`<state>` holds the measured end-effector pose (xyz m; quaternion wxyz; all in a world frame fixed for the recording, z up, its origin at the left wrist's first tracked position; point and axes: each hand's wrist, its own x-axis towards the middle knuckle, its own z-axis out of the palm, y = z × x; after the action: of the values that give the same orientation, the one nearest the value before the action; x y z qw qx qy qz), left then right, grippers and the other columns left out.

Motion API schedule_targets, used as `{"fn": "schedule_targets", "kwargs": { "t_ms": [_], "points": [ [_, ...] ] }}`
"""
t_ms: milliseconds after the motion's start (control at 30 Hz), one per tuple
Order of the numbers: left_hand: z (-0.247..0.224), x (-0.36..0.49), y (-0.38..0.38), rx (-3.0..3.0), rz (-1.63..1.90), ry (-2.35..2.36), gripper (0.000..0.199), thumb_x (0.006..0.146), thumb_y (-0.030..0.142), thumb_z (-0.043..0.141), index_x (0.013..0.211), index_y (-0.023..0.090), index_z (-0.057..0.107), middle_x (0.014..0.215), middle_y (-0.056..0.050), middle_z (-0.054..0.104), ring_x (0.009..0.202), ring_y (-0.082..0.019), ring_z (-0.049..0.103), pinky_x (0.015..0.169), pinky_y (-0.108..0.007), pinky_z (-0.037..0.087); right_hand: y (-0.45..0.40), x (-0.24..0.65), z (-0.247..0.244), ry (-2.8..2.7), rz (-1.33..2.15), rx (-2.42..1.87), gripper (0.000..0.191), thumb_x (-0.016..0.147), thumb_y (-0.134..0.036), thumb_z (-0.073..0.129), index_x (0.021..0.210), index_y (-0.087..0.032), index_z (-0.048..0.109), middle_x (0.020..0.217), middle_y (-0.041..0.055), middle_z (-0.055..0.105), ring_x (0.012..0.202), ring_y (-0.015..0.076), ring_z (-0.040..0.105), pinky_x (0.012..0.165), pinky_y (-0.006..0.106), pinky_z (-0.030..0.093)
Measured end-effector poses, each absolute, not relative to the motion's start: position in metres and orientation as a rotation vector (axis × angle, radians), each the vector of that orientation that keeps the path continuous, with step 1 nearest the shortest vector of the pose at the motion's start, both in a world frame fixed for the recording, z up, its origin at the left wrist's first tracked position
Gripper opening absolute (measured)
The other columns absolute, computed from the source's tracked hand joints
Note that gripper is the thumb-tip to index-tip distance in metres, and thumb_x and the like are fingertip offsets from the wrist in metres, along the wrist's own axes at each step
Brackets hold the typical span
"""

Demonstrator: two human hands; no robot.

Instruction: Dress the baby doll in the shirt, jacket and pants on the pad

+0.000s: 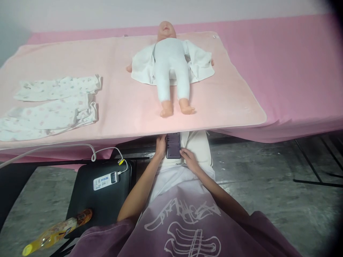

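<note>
Below the table's front edge, a dark smartphone (173, 147) rests over my lap, its upper end hidden by the table edge. My left hand (160, 145) grips its left side. At the lower right edge, the fingers of my right hand (189, 158) are closed on the same phone. Above on the table lies a baby doll (172, 57) on its back, feet toward me. It wears white leggings, and a white open top (199, 64) is spread out beneath its arms. Neither hand touches the doll.
A pale pink mat (118, 89) lies on a pink tablecloth (281, 71). Patterned baby clothes (53, 110) lie at the left. A black stool (107, 203) carries a cabled power bank (105, 181) and a drink bottle (56, 232). Black metal legs (308, 160) stand at the right.
</note>
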<state>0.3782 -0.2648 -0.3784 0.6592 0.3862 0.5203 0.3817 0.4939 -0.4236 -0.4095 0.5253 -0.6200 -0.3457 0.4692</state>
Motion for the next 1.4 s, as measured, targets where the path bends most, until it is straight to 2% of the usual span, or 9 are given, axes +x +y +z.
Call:
{"fn": "schedule_targets", "kwargs": {
  "t_ms": [133,333,433,533,700,800,1033,1267,1400],
  "points": [
    [-0.376,0.38,-0.263,0.902,0.84,1.203,0.048,0.084,0.065,0.081,0.083,0.018,0.069,0.078,-0.003,0.069,0.082,-0.023,0.065,0.081,-0.034,0.052,-0.42,0.494,-0.41,-0.826,1.102,-1.507,0.058,0.101,-0.078,0.059,0.084,-0.023,0.062,0.079,0.0006,0.059,0.081,0.0202,0.057,0.079,0.033,0.05],
    [-0.378,0.366,-0.267,0.964,0.813,1.212,0.037,0.085,0.052,0.082,0.074,0.02,0.069,0.08,-0.005,0.07,0.091,-0.025,0.068,0.091,-0.034,0.053,-0.426,0.496,-0.407,-0.847,1.077,-1.549,0.057,0.102,-0.079,0.058,0.089,-0.023,0.064,0.081,0.0012,0.063,0.082,0.0218,0.061,0.082,0.035,0.05],
    [-0.375,0.35,-0.276,1.004,0.794,1.178,0.028,0.086,0.047,0.082,0.091,0.019,0.081,0.107,-0.01,0.081,0.109,-0.025,0.073,0.101,-0.033,0.053,-0.433,0.496,-0.406,-0.868,1.063,-1.56,0.051,0.104,-0.075,0.059,0.099,-0.024,0.065,0.087,0.0018,0.067,0.085,0.0227,0.064,0.086,0.037,0.052],
    [-0.373,0.329,-0.288,1.079,0.766,1.127,0.037,0.089,0.051,0.082,0.112,0.022,0.087,0.13,-0.013,0.081,0.124,-0.026,0.073,0.107,-0.033,0.053,-0.441,0.495,-0.405,-0.897,1.024,-1.566,0.045,0.108,-0.068,0.059,0.107,-0.024,0.065,0.099,0.0034,0.07,0.092,0.0227,0.065,0.092,0.038,0.053],
    [-0.375,0.295,-0.306,1.175,0.744,1.171,0.05,0.089,0.068,0.083,0.112,0.025,0.089,0.112,-0.012,0.082,0.101,-0.025,0.07,0.099,-0.034,0.054,-0.454,0.498,-0.4,-0.902,0.978,-1.575,0.04,0.112,-0.063,0.057,0.109,-0.024,0.063,0.1,0.0044,0.069,0.091,0.023,0.064,0.091,0.038,0.051],
    [-0.372,0.28,-0.314,1.243,0.721,1.21,0.052,0.093,0.075,0.078,0.111,0.027,0.088,0.113,-0.012,0.082,0.1,-0.026,0.071,0.099,-0.037,0.054,-0.461,0.502,-0.396,-0.913,0.964,-1.575,0.039,0.112,-0.063,0.057,0.105,-0.025,0.063,0.096,0.0045,0.068,0.091,0.0244,0.063,0.09,0.039,0.051],
    [-0.32,0.258,-0.314,1.725,0.7,1.168,0.031,0.107,0.056,0.068,0.111,0.032,0.087,0.113,-0.01,0.082,0.107,-0.033,0.074,0.101,-0.046,0.055,-0.479,0.519,-0.383,-0.974,0.87,-1.581,0.051,0.116,-0.058,0.051,0.077,-0.025,0.053,0.073,0.0016,0.056,0.071,0.0219,0.055,0.071,0.037,0.042],
    [-0.259,0.265,-0.29,2.278,1.099,0.826,0.024,0.108,0.024,0.065,0.128,0.029,0.076,0.113,-0.009,0.08,0.105,-0.027,0.075,0.093,-0.044,0.059,-0.459,0.566,-0.298,-1.352,0.304,-1.253,0.043,0.118,-0.028,0.049,0.076,-0.024,0.054,0.067,0.0016,0.052,0.062,0.0193,0.049,0.061,0.037,0.034],
    [-0.212,0.295,-0.238,2.436,1.344,0.694,0.022,0.107,0.023,0.067,0.128,0.025,0.075,0.114,-0.009,0.079,0.11,-0.026,0.073,0.099,-0.044,0.06,-0.41,0.615,-0.225,-1.574,0.06,-1.151,0.041,0.119,-0.029,0.047,0.081,-0.024,0.061,0.07,0.0035,0.058,0.064,0.0198,0.055,0.063,0.039,0.041]
  ]
}}
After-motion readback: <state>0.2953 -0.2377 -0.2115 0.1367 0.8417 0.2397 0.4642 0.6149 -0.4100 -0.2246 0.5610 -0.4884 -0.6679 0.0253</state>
